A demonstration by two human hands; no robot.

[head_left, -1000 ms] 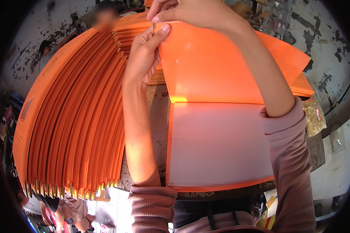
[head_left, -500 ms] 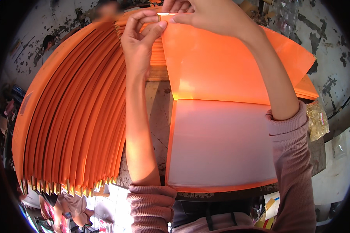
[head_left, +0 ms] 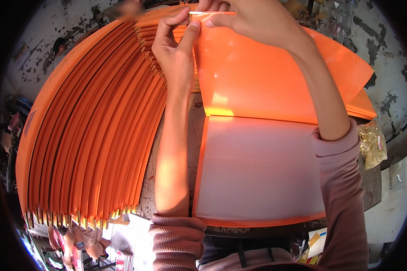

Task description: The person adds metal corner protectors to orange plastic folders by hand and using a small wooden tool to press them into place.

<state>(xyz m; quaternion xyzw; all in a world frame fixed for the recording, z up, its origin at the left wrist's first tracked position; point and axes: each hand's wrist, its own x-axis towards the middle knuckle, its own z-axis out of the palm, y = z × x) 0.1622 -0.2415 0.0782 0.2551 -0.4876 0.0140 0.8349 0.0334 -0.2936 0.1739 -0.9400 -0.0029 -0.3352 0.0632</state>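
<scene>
left hand (head_left: pixel 176 58): grip pinching far edge of open orange folder (head_left: pixel 276 77) | right hand (head_left: pixel 253 20): pinching same edge | folder stack (head_left: pixel 90 135) fanned left | surface (head_left: pixel 192 117)

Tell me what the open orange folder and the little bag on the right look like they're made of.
Open orange folder: probably thin plastic sheet, glossy, since it shows bright sheen; its lower half looks frosted and pale. Little bag: clear plastic film, crinkled and shiny, holding small gold-coloured pieces, likely metal, though too small to tell.
</scene>
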